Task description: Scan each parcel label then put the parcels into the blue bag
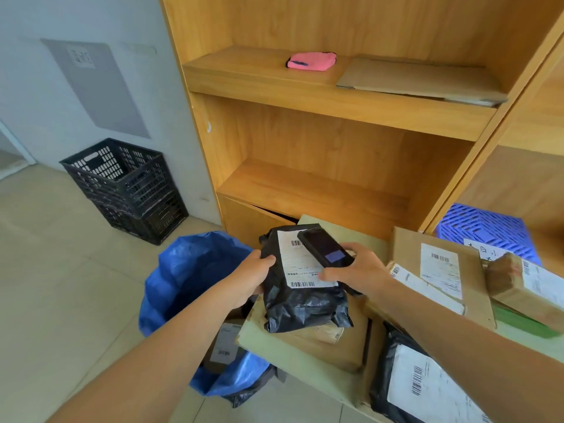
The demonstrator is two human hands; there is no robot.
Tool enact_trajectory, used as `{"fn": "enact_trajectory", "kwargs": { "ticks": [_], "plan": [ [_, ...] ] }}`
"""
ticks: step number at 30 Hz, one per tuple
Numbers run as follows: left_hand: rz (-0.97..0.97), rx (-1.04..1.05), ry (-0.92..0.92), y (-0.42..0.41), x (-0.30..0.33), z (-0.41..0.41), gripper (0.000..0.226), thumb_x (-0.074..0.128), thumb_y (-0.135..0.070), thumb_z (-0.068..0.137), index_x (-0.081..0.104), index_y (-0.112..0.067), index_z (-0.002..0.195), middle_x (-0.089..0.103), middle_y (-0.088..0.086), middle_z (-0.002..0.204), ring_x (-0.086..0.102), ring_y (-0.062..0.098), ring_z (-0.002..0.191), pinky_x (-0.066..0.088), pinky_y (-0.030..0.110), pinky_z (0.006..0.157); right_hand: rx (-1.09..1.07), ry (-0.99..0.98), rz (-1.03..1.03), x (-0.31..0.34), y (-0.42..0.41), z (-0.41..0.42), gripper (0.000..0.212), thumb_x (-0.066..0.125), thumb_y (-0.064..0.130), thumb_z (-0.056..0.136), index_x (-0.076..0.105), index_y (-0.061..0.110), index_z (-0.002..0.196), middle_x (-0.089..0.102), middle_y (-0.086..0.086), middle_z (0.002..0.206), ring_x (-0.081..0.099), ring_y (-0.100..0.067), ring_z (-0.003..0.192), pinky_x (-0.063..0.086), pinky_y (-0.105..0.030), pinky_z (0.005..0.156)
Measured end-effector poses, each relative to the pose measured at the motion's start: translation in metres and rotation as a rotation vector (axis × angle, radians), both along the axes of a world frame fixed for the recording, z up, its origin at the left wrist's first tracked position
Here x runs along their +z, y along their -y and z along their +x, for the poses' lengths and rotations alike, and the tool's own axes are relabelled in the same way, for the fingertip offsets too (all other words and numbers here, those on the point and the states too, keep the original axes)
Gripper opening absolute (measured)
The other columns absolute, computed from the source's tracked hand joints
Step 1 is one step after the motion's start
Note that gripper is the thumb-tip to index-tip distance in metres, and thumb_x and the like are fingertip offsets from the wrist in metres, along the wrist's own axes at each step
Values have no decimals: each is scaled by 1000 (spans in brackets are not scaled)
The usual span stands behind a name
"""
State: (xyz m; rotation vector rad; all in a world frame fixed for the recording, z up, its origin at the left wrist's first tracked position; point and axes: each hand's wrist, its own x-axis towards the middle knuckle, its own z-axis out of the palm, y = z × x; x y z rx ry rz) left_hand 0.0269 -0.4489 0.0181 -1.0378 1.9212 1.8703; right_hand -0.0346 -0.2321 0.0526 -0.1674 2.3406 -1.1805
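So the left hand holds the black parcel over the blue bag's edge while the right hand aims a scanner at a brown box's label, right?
Not quite: the head view shows the right hand aiming the scanner at the white label on the black parcel held by the left hand beside the blue bag.

A black parcel [300, 296] bears a white barcoded label [300, 261], beside a blue bag [183, 276], black lattice crates [128, 187], tan shelves [335, 96] and a pink cloth [311, 61].
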Motion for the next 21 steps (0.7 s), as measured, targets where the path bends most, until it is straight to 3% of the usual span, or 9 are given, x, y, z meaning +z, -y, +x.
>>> {"fn": "enact_trajectory", "kwargs": {
  "ticks": [2,4,7,12,16,19,21],
  "plan": [
    [28,29,-6,7,-4,3,30,43,-31,105,45,-19,133,59,7,132,58,27,119,54,43,90,-36,17,-78,-13,17,5,76,94,30,67,53,28,131,63,10,107,62,-10,94,56,-31,80],
    [20,66,-34,17,-7,6,28,42,-33,105,46,-21,130,59,6,128,57,26,120,49,48,101,-65,42,-119,-18,33,4,79,94,30,67,53,26,134,64,8,110,64,-14,98,57,-35,84],
    [12,131,-76,38,-8,10,23,43,-33,104,48,-21,123,62,5,121,60,25,115,49,46,99,-75,62,-139,-16,58,-2,82,94,32,65,53,28,136,67,4,112,67,-20,100,58,-43,88],
    [-15,259,-134,93,-2,20,19,45,-32,102,51,-21,117,66,5,113,64,26,108,50,51,100,17,64,-141,-1,123,-6,75,93,31,66,53,35,129,69,5,107,68,-21,97,57,-38,81],
    [-55,361,-120,152,0,31,21,44,-34,101,50,-26,119,65,5,117,62,27,110,50,49,99,118,38,-174,6,186,-4,61,92,27,70,53,36,116,67,8,103,68,-19,95,57,-41,87],
    [-53,441,-116,189,-5,43,28,43,-32,102,54,-22,126,68,4,116,65,25,105,51,44,96,147,51,-189,-3,234,2,63,92,28,70,52,32,118,69,5,101,69,-17,90,58,-33,75],
    [-89,484,-106,211,-14,51,30,42,-30,102,54,-19,128,67,1,107,64,22,98,50,39,91,152,54,-184,-21,266,9,69,95,33,63,53,32,118,72,4,105,71,-18,91,60,-37,79]
  ]
}}
